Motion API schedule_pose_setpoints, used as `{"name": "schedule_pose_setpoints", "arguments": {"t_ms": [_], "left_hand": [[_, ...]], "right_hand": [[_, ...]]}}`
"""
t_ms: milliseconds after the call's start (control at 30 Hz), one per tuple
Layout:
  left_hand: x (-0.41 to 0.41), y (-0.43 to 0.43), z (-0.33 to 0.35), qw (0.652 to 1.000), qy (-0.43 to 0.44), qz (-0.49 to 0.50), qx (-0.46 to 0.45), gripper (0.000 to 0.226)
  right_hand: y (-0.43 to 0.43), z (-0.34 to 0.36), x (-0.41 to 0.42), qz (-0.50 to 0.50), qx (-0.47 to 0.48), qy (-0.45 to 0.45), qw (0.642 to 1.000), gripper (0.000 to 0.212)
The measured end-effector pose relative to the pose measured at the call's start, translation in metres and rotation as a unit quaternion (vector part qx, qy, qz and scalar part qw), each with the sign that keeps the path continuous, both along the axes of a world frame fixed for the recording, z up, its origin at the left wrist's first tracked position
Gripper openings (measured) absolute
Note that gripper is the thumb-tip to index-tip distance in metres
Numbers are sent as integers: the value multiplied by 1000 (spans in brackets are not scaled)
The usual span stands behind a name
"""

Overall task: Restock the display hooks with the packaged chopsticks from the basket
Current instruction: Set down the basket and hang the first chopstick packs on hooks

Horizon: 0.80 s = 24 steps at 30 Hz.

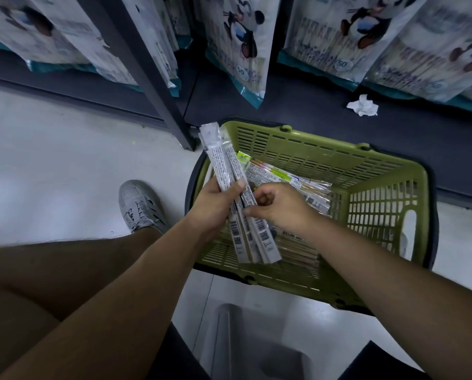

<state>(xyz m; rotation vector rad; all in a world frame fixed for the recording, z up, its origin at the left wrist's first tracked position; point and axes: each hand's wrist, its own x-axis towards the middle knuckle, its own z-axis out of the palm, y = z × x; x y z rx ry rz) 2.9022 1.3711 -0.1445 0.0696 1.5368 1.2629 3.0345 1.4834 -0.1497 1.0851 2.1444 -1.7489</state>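
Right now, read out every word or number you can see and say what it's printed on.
"50": round badge low on the middle hanging panda bag.
"50": same badge on the panda bag right of it.
Too small to read: print and barcodes on the chopstick packets in the left hand.
Also unreadable: labels on the loose packets in the green basket.

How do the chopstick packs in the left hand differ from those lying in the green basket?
The held packs are bundled in the left hand, tilted up over the basket; the basket packs lie loose on its floor. The held packs show white printed backs; some basket packs show green and yellow. Both are long, narrow sleeves.
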Motion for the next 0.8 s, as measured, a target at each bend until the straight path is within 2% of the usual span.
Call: {"name": "schedule_pose_setpoints", "arguments": {"t_ms": [133, 200, 233, 300, 400, 467, 533, 667, 800], "left_hand": [[-2, -1, -1, 998, 55, 3, -26, 13], [-3, -2, -2, 998, 52, 1, -37, 12], [-3, -3, -3, 998, 48, 1, -43, 12], [-4, -4, -3, 998, 39, 3, -47, 14], [-4, -5, -5, 999, 31, 5, -40, 17], [-3, -5, -7, 999, 24, 8, -36, 18], [-3, -5, -8, 999, 19, 10, -37, 21], [-4, -4, -10, 999, 13, 8, -37, 18], [-4, -4, -9, 999, 0, 8, -38, 17]], "right_hand": [[-3, 1, -1, 32, 3, 13, 999, 16], [4, -8, 2, -13, 2, -10, 1000, 19], [11, -15, 5, -38, 31, -32, 998, 19], [27, -34, 13, -44, 147, -96, 984, 17], [43, -57, 23, 25, 259, -192, 946, 36], [45, -66, 23, 77, 277, -215, 933, 46], [45, -73, 21, 99, 287, -227, 925, 47], [44, -79, 17, 97, 305, -236, 917, 41], [44, -82, 17, 105, 288, -225, 925, 31]]}}
